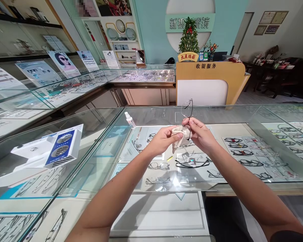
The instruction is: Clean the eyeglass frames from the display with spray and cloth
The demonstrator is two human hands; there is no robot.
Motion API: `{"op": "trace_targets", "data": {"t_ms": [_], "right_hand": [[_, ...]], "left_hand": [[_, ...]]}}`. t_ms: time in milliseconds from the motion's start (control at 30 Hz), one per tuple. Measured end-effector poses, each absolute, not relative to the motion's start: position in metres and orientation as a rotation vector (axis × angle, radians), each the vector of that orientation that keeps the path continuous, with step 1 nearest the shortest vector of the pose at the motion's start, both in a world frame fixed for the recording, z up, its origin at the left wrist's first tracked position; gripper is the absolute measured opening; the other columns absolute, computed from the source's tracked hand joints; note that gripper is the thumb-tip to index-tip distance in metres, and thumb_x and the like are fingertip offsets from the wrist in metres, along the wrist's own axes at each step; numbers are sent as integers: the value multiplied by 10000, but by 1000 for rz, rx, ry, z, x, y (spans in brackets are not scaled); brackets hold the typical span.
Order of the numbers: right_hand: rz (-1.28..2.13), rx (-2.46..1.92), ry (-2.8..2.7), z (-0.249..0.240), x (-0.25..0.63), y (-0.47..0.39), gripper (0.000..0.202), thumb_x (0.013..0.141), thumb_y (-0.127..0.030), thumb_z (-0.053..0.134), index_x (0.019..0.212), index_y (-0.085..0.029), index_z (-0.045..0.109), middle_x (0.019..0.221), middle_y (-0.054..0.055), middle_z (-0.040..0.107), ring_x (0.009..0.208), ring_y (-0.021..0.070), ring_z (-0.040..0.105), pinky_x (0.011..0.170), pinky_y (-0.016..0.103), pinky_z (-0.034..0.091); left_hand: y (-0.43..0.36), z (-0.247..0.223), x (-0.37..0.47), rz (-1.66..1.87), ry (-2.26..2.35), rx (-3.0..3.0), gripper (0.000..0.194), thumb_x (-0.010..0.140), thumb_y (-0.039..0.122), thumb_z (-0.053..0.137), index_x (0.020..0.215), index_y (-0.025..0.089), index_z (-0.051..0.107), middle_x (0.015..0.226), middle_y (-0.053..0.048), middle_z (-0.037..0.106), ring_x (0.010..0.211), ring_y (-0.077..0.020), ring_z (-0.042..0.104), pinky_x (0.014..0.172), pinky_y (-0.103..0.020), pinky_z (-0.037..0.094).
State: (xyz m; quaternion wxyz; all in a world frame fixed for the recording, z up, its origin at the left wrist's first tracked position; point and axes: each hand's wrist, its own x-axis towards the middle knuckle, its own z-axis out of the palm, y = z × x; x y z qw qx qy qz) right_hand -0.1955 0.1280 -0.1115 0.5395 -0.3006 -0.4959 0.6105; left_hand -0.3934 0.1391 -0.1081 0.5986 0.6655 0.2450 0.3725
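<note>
Above the glass display counter (151,112), my right hand (200,133) pinches a pair of dark-rimmed eyeglasses (187,109) near the middle of the frame. One lens sticks up above my fingers. Around the lower lens, my left hand (164,139) is closed on a pale cloth (177,134), which covers most of that lens. A white spray bottle (130,120) stands on the glass to the left of my hands. Beneath them, a pair of black eyeglasses (192,163) shows at the counter.
Several rows of eyeglasses (242,153) lie inside the case at right. A white and blue display box (64,147) sits on the left counter. Further back are a wooden cashier desk (236,72) and a leafy plant (189,38). Glass edges run along the counters.
</note>
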Motion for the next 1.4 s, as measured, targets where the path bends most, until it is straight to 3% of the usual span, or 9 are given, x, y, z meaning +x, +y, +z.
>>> {"op": "trace_targets", "data": {"t_ms": [167, 267, 367, 500, 667, 1000, 1100, 1267, 1400], "right_hand": [[1467, -725, -1169, -107, -195, 126, 329, 902, -583, 764, 986, -266, 741, 863, 7, 589, 726, 157, 498, 675, 289, 441], [1432, -717, -1191, -105, -194, 126, 253, 888, -432, 740, 1073, -263, 767, 996, 39, 647, 864, 189, 567, 776, 316, 486], [1376, -704, -1216, -106, -194, 129, 432, 730, -210, 711, 1152, -291, 759, 1089, 42, 654, 947, 210, 558, 808, 327, 492], [1338, -738, -1236, -112, -194, 132, 633, 605, -90, 668, 1193, -319, 720, 1139, 18, 600, 811, 157, 485, 663, 276, 417], [1326, -749, -1225, -113, -194, 132, 536, 620, -77, 712, 1114, -287, 708, 1090, -9, 532, 732, 102, 450, 653, 251, 395], [1123, -789, -1273, -115, -195, 133, 390, 730, -175, 822, 1089, -271, 703, 1009, -6, 546, 802, 137, 503, 727, 284, 454], [985, -767, -1376, -115, -196, 130, 371, 783, -176, 793, 1129, -289, 719, 1121, 16, 564, 796, 130, 518, 763, 307, 486], [803, -730, -1543, -113, -198, 125, 432, 860, -152, 712, 1240, -351, 762, 1489, 45, 541, 770, 111, 528, 877, 372, 527], [844, -744, -1564, -113, -198, 124, 538, 872, -144, 676, 1349, -385, 735, 1470, 44, 584, 784, 130, 526, 855, 374, 539]], "left_hand": [[138, -111, -393, 898, 621, 1516, 396, 907, 522, 795, 1018, 153, 705, 767, -1, 607, 641, -113, 527, 593, -226, 441], [142, -115, -395, 973, 677, 1496, 391, 894, 508, 809, 1032, 152, 724, 782, -13, 642, 649, -123, 546, 596, -230, 429], [147, -117, -398, 1038, 690, 1459, 381, 877, 495, 826, 1022, 153, 741, 833, -30, 691, 696, -137, 583, 644, -240, 449], [150, -118, -400, 1083, 674, 1439, 349, 890, 487, 817, 1008, 166, 745, 808, -14, 689, 672, -128, 562, 648, -243, 438], [148, -118, -399, 1069, 700, 1464, 365, 887, 495, 813, 1024, 165, 738, 849, -25, 687, 719, -145, 576, 669, -249, 436], [149, -117, -396, 1131, 764, 1428, 273, 936, 445, 731, 966, 187, 646, 793, 17, 590, 680, -119, 473, 636, -230, 371], [146, -112, -395, 1118, 791, 1445, 346, 924, 499, 747, 993, 176, 645, 826, 0, 624, 699, -127, 500, 656, -236, 395], [141, -106, -396, 1090, 795, 1504, 432, 924, 582, 745, 1019, 178, 623, 784, 13, 603, 650, -116, 475, 620, -237, 378], [141, -108, -396, 1054, 768, 1525, 412, 936, 560, 753, 1032, 189, 602, 719, 40, 560, 596, -98, 434, 589, -233, 347]]}}
